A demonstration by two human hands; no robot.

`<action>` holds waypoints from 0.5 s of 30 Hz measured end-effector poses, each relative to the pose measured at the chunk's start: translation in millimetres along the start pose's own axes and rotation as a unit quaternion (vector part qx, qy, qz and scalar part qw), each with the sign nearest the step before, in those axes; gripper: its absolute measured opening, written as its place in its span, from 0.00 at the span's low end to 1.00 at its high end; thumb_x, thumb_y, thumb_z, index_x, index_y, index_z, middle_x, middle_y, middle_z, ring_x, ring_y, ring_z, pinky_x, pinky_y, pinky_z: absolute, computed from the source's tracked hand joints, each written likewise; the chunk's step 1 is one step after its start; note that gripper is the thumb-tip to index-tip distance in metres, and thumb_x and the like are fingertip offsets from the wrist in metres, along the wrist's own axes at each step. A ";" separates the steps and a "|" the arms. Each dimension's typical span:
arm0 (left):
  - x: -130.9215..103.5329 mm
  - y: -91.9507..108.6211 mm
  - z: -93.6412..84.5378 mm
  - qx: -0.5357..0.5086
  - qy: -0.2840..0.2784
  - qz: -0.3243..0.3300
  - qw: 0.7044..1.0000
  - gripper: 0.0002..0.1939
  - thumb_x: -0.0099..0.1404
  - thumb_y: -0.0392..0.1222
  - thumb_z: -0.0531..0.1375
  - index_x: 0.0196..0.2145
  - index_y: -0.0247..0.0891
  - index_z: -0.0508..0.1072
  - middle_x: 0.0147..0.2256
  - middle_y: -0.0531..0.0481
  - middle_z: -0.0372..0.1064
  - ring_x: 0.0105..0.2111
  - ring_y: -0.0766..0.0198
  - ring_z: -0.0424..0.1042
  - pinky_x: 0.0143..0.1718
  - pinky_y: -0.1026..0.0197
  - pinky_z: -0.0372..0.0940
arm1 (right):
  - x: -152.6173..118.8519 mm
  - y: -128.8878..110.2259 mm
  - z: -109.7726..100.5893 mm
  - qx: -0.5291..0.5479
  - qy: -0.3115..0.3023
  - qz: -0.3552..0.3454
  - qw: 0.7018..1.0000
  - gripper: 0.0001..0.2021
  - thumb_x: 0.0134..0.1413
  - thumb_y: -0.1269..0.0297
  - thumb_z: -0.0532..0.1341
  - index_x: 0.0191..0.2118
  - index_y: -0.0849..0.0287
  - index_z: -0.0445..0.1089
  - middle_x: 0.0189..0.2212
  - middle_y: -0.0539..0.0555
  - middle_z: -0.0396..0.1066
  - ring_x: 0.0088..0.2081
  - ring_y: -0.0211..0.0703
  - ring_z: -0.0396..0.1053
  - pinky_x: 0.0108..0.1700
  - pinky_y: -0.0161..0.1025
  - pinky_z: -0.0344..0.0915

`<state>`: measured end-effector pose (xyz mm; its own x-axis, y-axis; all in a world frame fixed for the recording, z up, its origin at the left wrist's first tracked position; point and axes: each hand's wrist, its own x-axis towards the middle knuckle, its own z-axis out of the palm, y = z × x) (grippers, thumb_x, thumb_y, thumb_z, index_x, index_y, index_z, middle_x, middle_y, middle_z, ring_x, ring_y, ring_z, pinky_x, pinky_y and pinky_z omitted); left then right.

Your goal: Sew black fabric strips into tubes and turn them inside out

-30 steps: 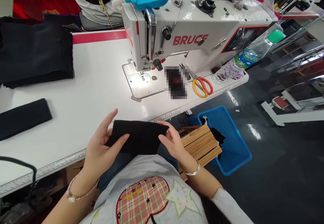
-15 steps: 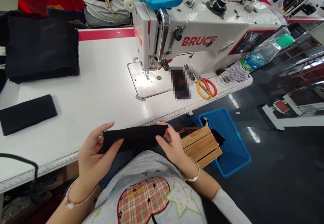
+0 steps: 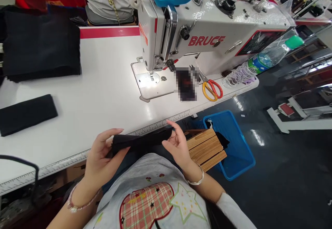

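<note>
A black oblong cloth [image 3: 145, 140] is held beside the ruler-marked near edge of the white tabletop [image 3: 103, 87], its underside hidden. The bare left hand [image 3: 100, 158] pinches its left end; the bare right hand [image 3: 181, 149] grips the right end loosely, forefinger extended, other fingertips hard to make out. Tabletop stretches far to the white sewing machine [image 3: 207, 27]. The cloth's long axis runs left to right, right end slightly farther.

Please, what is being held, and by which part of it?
A black cloth, by its two opposite ends: left fingers at one, right fingers at the other.
</note>
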<state>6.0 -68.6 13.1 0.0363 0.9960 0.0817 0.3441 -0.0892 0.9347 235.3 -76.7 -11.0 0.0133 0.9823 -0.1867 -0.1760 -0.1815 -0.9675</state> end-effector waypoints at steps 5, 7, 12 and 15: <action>4.3 0.6 -0.3 0.075 -0.092 -0.014 0.993 0.24 0.59 0.44 0.65 0.53 0.48 0.68 0.45 0.50 0.74 0.40 0.60 0.75 0.37 0.61 0.70 | 15.1 -9.3 -2.5 0.011 0.033 0.031 0.999 0.18 0.35 0.51 0.74 0.25 0.55 0.68 0.22 0.46 0.62 0.27 0.37 0.57 0.30 0.36 0.56; 6.2 8.0 3.0 0.059 -0.080 -0.056 0.993 0.21 0.58 0.46 0.67 0.49 0.46 0.71 0.42 0.50 0.74 0.38 0.60 0.74 0.34 0.62 0.69 | 15.4 -9.4 -1.1 -0.018 0.045 0.023 0.999 0.19 0.35 0.53 0.75 0.23 0.56 0.65 0.20 0.44 0.57 0.25 0.35 0.52 0.27 0.35 0.51; 11.1 31.6 13.4 -0.024 0.022 -0.129 0.991 0.12 0.56 0.45 0.68 0.27 0.41 0.68 0.24 0.57 0.66 0.24 0.69 0.66 0.23 0.66 0.60 | 5.8 -11.0 6.4 -0.075 0.063 0.023 0.995 0.21 0.34 0.57 0.76 0.25 0.56 0.62 0.20 0.41 0.52 0.21 0.30 0.44 0.22 0.34 0.40; 13.2 42.8 14.1 -0.023 0.036 -0.115 0.992 0.15 0.53 0.42 0.69 0.24 0.40 0.64 0.22 0.59 0.61 0.21 0.73 0.59 0.21 0.67 0.55 | 1.6 -16.4 9.9 -0.082 0.074 0.014 0.994 0.21 0.37 0.58 0.75 0.25 0.56 0.61 0.20 0.41 0.51 0.19 0.28 0.42 0.20 0.33 0.38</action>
<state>34.5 -59.3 49.2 -0.1060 0.9879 -0.1134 0.2917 0.1400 0.9462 228.4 -71.7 6.3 0.1583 0.9615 -0.2245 -0.0152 -0.2250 -0.9742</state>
